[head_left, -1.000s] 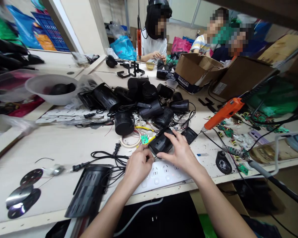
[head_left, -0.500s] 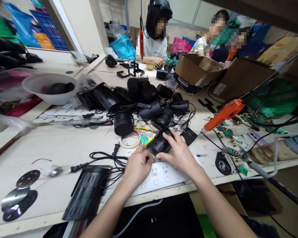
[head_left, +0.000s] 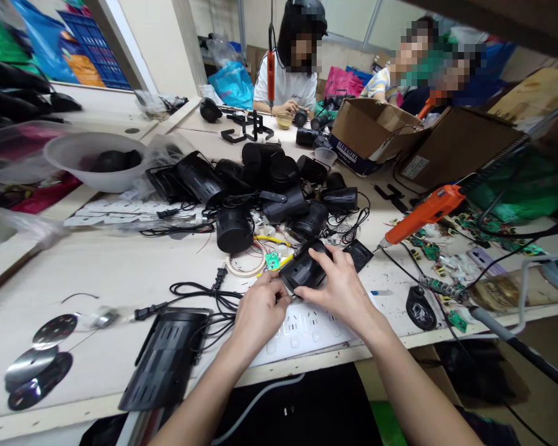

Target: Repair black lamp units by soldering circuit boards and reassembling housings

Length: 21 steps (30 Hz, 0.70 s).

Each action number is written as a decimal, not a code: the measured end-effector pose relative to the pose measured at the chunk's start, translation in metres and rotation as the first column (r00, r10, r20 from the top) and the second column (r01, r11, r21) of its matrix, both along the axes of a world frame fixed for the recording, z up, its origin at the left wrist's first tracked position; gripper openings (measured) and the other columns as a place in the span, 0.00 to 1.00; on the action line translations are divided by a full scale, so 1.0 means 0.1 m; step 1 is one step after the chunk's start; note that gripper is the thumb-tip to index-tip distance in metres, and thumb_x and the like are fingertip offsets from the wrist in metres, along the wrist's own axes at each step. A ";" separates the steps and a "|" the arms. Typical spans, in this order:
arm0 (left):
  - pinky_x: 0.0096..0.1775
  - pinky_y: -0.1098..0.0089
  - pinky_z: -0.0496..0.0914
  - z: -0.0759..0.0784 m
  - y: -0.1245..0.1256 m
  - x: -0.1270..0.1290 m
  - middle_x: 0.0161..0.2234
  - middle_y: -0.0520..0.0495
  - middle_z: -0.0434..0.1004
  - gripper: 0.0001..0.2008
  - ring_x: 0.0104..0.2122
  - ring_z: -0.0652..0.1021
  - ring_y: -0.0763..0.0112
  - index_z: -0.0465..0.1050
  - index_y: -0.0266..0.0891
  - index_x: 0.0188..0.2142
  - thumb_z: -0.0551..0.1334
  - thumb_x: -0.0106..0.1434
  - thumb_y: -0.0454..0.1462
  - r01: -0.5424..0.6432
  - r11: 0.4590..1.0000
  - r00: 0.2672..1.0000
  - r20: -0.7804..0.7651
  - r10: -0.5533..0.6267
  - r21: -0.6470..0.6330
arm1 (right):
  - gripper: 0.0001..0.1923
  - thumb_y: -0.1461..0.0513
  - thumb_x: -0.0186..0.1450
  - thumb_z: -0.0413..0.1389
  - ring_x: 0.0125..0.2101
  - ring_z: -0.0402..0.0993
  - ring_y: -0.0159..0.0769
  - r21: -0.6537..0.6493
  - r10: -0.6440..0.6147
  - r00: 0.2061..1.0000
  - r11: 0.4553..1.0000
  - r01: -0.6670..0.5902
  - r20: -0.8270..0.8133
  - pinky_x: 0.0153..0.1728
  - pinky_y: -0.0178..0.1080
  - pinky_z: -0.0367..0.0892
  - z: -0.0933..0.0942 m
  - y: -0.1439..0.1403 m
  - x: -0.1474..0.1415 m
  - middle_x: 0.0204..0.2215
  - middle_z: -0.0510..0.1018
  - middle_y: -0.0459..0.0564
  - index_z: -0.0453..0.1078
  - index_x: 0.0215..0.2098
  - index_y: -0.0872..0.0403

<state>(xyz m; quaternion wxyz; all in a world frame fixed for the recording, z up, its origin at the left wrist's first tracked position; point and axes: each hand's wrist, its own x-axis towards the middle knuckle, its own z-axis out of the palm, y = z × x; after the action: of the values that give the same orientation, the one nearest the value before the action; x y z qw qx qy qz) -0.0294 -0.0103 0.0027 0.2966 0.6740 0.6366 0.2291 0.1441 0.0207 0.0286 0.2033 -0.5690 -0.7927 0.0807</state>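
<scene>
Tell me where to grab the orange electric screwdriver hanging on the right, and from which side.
Grip the orange electric screwdriver round its thick orange body, coming from the near right. It hangs tilted, bit down-left near the bench, cable rising from its upper right end, so the mid-body is likely the freest, widest part to wrap a hand round.

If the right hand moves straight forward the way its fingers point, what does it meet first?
The right hand already rests on the black housing. Beyond that, probably the pile of black lamp bodies, though depth is unclear.

Single head view, close, looking forward-down over workbench point(head_left: 97, 272).
</scene>
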 end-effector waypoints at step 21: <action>0.48 0.63 0.69 0.02 0.02 0.00 0.41 0.44 0.76 0.09 0.49 0.76 0.56 0.73 0.41 0.23 0.59 0.57 0.31 0.020 1.000 0.999 0.050 -0.020 -0.005 | 0.43 0.51 0.52 0.71 0.57 0.62 0.63 -0.083 0.020 0.999 0.996 -0.016 0.046 0.55 0.59 0.63 0.02 0.01 0.01 0.58 0.64 0.70 0.66 0.60 0.58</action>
<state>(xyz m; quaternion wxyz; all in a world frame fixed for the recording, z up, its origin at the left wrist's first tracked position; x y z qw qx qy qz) -0.0297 -0.0078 0.0046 0.3164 0.6735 0.6229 0.2413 0.1447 0.0216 0.0307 0.1601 -0.5716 -0.7983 0.1018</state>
